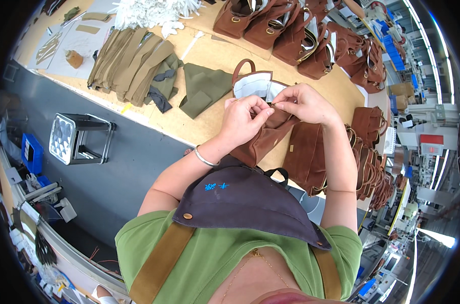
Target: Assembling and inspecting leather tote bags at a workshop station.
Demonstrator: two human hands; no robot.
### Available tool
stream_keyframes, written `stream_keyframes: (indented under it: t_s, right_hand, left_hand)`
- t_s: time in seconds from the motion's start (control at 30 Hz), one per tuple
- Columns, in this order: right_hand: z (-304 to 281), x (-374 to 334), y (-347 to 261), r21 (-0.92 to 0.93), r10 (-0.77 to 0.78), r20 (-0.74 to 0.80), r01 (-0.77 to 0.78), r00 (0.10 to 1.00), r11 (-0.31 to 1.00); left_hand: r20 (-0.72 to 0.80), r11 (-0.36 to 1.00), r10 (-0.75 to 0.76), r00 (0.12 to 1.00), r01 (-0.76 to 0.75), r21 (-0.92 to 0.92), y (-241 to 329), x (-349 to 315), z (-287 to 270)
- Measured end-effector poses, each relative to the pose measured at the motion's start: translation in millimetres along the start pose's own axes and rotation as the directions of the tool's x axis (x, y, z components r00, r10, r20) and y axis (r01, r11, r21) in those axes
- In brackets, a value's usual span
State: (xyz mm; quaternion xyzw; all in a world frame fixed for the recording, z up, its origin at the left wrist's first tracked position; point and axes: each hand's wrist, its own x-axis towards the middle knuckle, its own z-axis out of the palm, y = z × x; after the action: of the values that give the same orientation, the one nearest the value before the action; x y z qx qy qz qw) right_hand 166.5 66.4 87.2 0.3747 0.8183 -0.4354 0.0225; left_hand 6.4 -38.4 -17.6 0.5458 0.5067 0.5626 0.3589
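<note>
A brown handbag (255,146) with a pale lining and one looped handle stands at the table edge in front of me. My left hand (246,119) is closed in a pinch at the bag's upper edge. Facing it, my right hand (307,104) pinches the same edge with thumb and forefinger. Between the fingertips shows a tiny dark piece, too small to make out. Just left of the bag lies a folded olive-green cloth (203,87).
Stacked olive-brown fabric strips (131,63) lie to the left, with white material (154,12) behind. Several finished brown bags (285,38) line the far side; more brown bags (308,157) lie at right. A metal-framed stool (80,138) stands on the floor at left.
</note>
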Motion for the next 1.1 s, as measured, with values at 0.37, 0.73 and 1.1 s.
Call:
stream_keyframes:
  t_s: [0.37, 0.73, 1.1]
  right_hand:
    - [3.7, -4.7, -0.1, 0.072, 0.009, -0.016, -0.008, 1.0, 0.997]
    - [8.1, -1.6, 0.3, 0.178, 0.057, -0.005, -0.055, 0.998, 0.982]
    - [11.6, -0.9, -2.1, 0.173, 0.097, 0.003, -0.097, 0.995, 0.98]
  left_hand:
    - [-0.015, 1.0, 0.016, 1.0, -0.016, 0.015, 1.5, -0.5, 1.3]
    - [-0.022, 0.999, 0.053, 0.998, -0.053, -0.004, -1.3, 0.4, 0.5]
    - [-0.01, 0.992, 0.013, 1.0, -0.014, -0.125, 0.0, -2.2, -4.0]
